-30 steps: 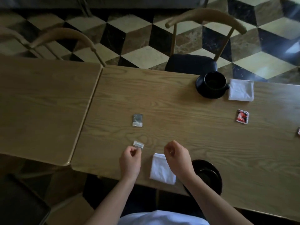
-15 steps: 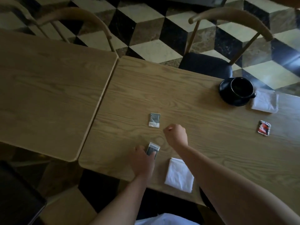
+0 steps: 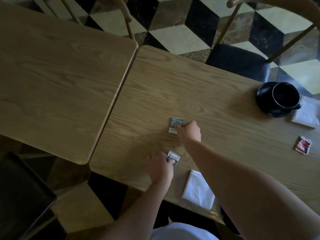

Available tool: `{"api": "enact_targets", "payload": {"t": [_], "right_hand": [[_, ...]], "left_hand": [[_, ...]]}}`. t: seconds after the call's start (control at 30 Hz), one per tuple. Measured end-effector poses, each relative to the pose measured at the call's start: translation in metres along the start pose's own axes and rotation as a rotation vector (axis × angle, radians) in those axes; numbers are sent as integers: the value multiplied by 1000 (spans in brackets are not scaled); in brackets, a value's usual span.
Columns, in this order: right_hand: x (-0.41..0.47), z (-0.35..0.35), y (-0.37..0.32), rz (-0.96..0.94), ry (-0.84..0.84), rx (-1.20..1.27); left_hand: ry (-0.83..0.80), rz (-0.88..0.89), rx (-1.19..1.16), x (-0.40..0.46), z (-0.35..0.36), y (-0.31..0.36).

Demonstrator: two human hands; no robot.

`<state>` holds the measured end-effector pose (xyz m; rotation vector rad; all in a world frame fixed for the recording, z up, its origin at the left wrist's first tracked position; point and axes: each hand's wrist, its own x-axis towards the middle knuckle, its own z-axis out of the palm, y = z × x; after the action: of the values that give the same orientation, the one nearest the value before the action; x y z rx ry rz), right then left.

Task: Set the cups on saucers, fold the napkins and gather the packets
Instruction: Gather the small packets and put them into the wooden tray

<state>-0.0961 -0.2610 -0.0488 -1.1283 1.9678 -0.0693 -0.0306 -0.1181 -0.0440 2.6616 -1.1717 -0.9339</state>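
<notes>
head view. two wooden tables butt together; the right table [image 3: 216,104] carries everything in play.

right hand [image 3: 189,130]: arm extended toward 12 o'clock from the body, fingertips [image 3: 178,127] on the lower right edge of the grey packet [image 3: 175,122], which lies flat on the table near centre frame. thumb and forefinger look pinched at that edge; whether the packet is actually clamped, cannot tell.

left hand [image 3: 160,166]: at 7 o'clock of the right hand, palm down close to the near table edge. fingers curled onto a second packet [image 3: 173,157], dark with a white top strip; the packet pokes out at 1 o'clock from the hand, gripped between thumb and fingers.

folded white napkin [image 3: 198,190]: flat at the near edge, at 4 o'clock of the left hand, partly under the right forearm.

black cup [image 3: 285,95]: upright on a black saucer [image 3: 263,99], at 2 o'clock of the right hand, well apart from it. second white napkin [image 3: 306,113] just beside the saucer at its 4 o'clock, cut by the frame edge.

red packet [image 3: 303,145]: flat on the table at 3 o'clock of the right hand, well apart, at 6 o'clock of the second napkin.

chair [image 3: 239,61] with dark seat at 12 o'clock of the cup, beyond the far table edge. checkered floor [image 3: 181,37] behind.
</notes>
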Motion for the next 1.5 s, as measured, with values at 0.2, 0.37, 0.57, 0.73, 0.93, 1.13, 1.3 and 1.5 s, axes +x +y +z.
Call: {"api": "enact_targets", "payload": {"t": [0.2,0.37,0.57,0.73,0.93,1.13,1.3,1.5], "right_hand": [[8,3,-5,4,-35,-54],[6,5,-9,-25,-15,23],[-27,-27,5,-2,-140,518],[-72,-88,50,-17,-183,586],[-104,-170,100,-7,-65,493],[-135,-254,170,56,172,517],[-152,-299,236,67,299,615],[-125,-350,325,31,174,670]], "left_hand": [[-9,-22,-19,4,2,-3],[-15,-11,-59,7,2,-3],[-189,-392,-1015,15,-20,12],[-328,-271,-1197,4,-41,51],[-734,-57,-1108,-42,-46,135],[-1079,166,-920,-121,-14,210],[-1133,285,-701,-180,32,252],[-1145,214,-617,-231,105,304]]}}
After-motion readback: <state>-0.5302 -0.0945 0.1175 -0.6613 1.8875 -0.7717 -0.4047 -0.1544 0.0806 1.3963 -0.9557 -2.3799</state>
